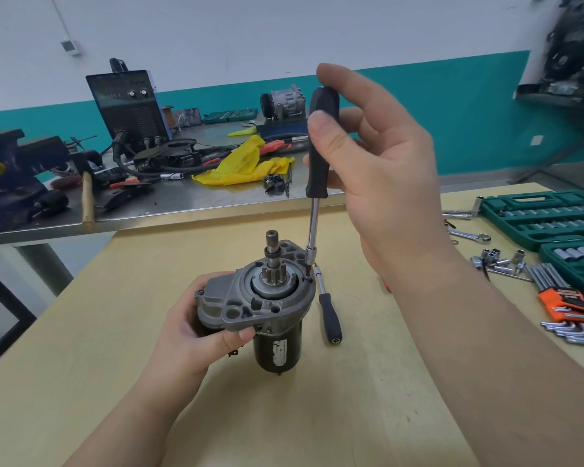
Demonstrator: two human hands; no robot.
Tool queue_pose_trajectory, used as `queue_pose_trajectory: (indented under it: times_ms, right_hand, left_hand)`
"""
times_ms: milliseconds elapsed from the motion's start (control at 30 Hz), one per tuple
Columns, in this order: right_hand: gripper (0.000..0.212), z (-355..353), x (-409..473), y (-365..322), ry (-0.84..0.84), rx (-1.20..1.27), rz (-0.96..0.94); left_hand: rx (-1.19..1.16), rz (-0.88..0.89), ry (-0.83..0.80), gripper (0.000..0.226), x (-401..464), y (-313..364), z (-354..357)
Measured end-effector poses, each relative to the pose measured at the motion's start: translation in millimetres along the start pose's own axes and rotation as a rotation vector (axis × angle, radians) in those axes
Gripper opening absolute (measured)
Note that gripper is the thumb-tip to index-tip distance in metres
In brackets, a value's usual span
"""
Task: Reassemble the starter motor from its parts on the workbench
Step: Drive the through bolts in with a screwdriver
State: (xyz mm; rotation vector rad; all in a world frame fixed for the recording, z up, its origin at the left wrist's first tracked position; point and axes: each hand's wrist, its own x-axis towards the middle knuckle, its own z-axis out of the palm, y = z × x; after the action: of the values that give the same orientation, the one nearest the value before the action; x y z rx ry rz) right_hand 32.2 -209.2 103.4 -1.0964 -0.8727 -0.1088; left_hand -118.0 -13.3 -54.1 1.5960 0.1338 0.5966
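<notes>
- Two hands at work: my left hand grips the starter motor, standing upright on the workbench.
- My right hand pinches the nut driver, its socket on a housing bolt.
- I'd keep the shaft plumb, press lightly and twist.
</notes>
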Motion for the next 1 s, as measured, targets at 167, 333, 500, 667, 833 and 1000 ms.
queue_pose_trajectory:
  times_ms: [167, 333, 500, 667, 833, 1000]
  right_hand:
    - [0.032, -1.5, -2.1, -0.6, -0.013, 0.076, 0.04]
    - [0.037, -0.9, -0.4, -0.8, -0.001, -0.032, -0.022]
    - [0.027, -0.9, 0.1, 2.0, -0.004, 0.041, 0.014]
    - [0.031, -1.8, -1.4, -1.2, -0.033, 0.063, 0.034]
    - [0.034, 0.2, 0.5, 1.2, 0.002, -0.021, -0.01]
    - [0.029, -1.0, -1.0, 0.8, -0.019, 0.076, 0.055]
  left_hand:
    - [-0.009, 0.006, -0.005, 0.086, -0.8, 0.1, -0.1]
    - [0.002, -0.003, -0.006, 0.088, -1.4, 2.5, 1.4]
    - [-0.005, 0.008, -0.01, 0.083, -1.1, 2.8, 1.6]
    - [-0.016, 0.012, -0.017, 0.085, -0.1, 1.9, 1.3]
    - [-0.013, 0.007, -0.022, 0.085, -0.6, 1.2, 0.3]
    - [0.007, 0.0, -0.013, 0.084, -1.6, 3.5, 1.6]
